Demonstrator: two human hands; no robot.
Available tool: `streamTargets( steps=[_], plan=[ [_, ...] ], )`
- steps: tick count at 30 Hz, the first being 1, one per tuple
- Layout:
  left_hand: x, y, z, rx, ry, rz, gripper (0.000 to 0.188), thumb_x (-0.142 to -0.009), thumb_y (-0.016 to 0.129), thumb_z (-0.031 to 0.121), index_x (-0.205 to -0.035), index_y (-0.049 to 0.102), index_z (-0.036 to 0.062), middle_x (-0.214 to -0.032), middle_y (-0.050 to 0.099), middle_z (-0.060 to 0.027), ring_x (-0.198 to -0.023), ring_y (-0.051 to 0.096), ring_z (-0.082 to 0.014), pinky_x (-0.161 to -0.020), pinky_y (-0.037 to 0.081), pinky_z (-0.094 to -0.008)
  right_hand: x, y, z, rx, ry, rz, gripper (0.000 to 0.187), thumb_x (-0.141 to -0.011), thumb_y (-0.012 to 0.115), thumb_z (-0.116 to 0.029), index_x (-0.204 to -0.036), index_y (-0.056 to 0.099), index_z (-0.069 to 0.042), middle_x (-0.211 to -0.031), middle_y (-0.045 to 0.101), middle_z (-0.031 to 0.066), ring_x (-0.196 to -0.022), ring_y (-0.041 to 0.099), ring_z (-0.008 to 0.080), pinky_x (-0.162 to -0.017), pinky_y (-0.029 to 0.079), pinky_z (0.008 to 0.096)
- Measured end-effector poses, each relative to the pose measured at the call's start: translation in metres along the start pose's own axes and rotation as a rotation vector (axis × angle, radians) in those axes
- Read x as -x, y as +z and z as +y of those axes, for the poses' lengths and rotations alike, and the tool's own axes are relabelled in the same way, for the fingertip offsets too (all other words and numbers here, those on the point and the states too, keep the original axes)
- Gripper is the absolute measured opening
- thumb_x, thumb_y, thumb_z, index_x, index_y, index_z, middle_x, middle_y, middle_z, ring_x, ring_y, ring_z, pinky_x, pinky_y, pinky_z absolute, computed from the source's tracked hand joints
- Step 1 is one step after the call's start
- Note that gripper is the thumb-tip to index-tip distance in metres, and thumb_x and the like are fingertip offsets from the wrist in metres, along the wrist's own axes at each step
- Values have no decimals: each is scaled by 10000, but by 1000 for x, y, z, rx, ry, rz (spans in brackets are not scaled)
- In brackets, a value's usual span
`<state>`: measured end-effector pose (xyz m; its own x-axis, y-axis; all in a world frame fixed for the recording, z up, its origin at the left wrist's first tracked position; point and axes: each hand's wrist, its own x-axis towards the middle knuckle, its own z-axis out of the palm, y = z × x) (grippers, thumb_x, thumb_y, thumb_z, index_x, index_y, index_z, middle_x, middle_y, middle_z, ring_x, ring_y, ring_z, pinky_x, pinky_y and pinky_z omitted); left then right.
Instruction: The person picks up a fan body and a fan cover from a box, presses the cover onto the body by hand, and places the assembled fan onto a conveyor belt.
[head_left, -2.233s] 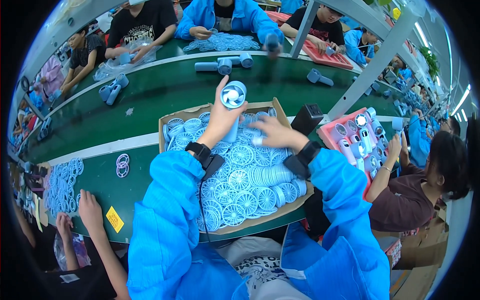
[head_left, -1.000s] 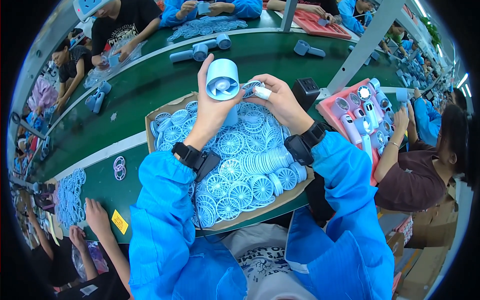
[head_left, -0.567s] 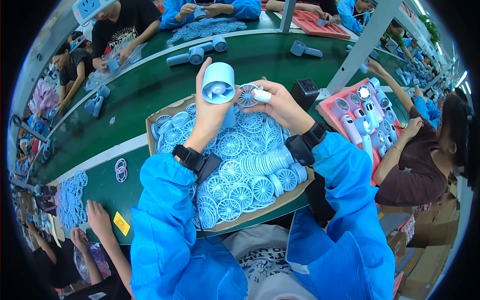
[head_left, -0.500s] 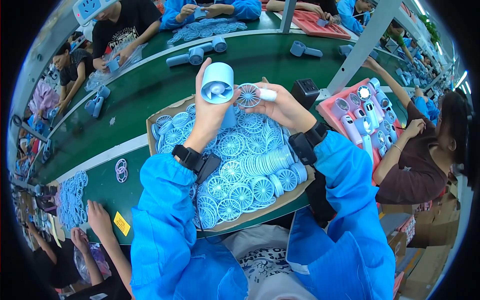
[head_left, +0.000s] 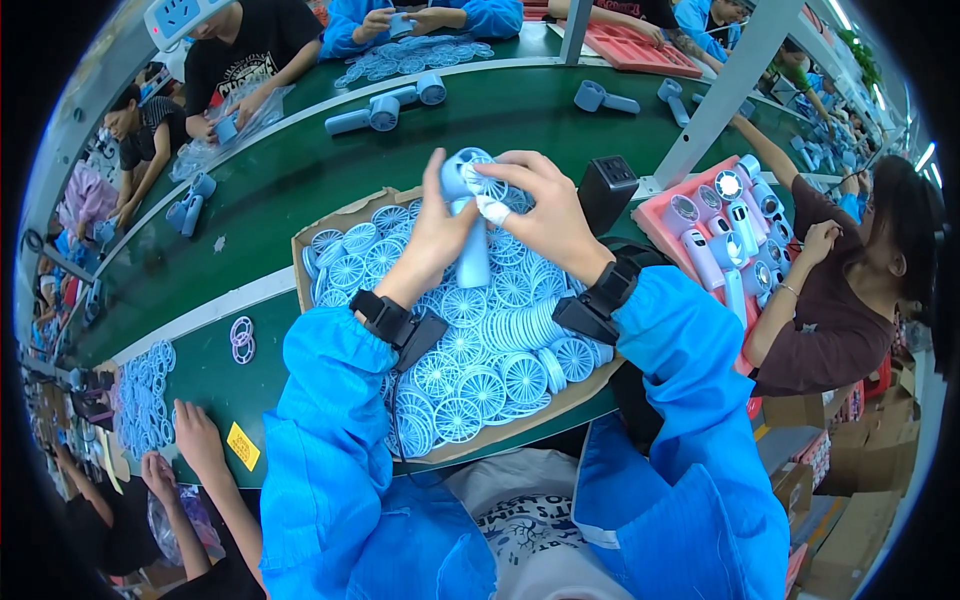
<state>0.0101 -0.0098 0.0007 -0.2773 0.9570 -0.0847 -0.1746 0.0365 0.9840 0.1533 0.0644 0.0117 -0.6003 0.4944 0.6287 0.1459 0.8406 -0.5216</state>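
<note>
A light blue handheld fan is in my left hand, its round head up and its handle hanging over the box. Fingers and thumb of that hand are wrapped round it. My right hand, white wrapping on a finger, holds a spoked light blue fan grille against the open front of the head. Fingers partly cover the grille, so I cannot tell if it is seated. Below both hands is a cardboard box heaped with loose grilles, some stacked in a row.
Right of the box, a pink tray holds several fans beside a seated co-worker. A black box stands by the metal post. Fans lie on the green conveyor beyond. Purple rings and a yellow label lie to the left.
My right hand has brought the grille left onto the fan head. The fan has turned, so its handle now shows below. Fans on the conveyor have shifted slightly left.
</note>
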Motion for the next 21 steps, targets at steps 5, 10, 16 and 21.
streamTargets(
  steps=[5, 10, 16, 21],
  plan=[
    [0, 5, -13, -78, 145, -144, 747, -899, 474, -32, -1471, 57, 206, -1180, 497, -169, -848, 612, -184, -650, 551, -304, -1, 1, -7, 154, -83, 90, 404, -666, 745, -108, -1065, 683, -108, -1101, 565, 133, -973, 574, 266, -777, 509, 332],
    [6, 11, -1, -18, 172, -138, 740, -905, 455, -42, -1466, 57, 228, -1198, 469, -177, -847, 605, -187, -643, 555, -309, -1, -4, -5, 170, -85, 149, 395, -674, 743, -107, -1064, 679, -98, -1091, 564, 126, -956, 570, 263, -771, 512, 332],
    [5, 10, -5, -66, 220, -118, 725, -913, 428, -49, -1466, 60, 241, -1113, 513, -164, -797, 614, -194, -639, 549, -310, -2, -3, -6, 146, -108, 134, 395, -672, 751, -104, -1060, 681, -98, -1095, 564, 124, -954, 564, 264, -772, 514, 334],
    [5, 10, -4, -68, 225, -147, 725, -914, 445, -36, -1464, 52, 226, -1170, 473, -169, -857, 607, -194, -647, 556, -315, -2, -4, -5, 181, -128, 143, 403, -663, 758, -103, -1059, 682, -100, -1094, 564, 122, -952, 566, 261, -772, 515, 332]
  ],
)
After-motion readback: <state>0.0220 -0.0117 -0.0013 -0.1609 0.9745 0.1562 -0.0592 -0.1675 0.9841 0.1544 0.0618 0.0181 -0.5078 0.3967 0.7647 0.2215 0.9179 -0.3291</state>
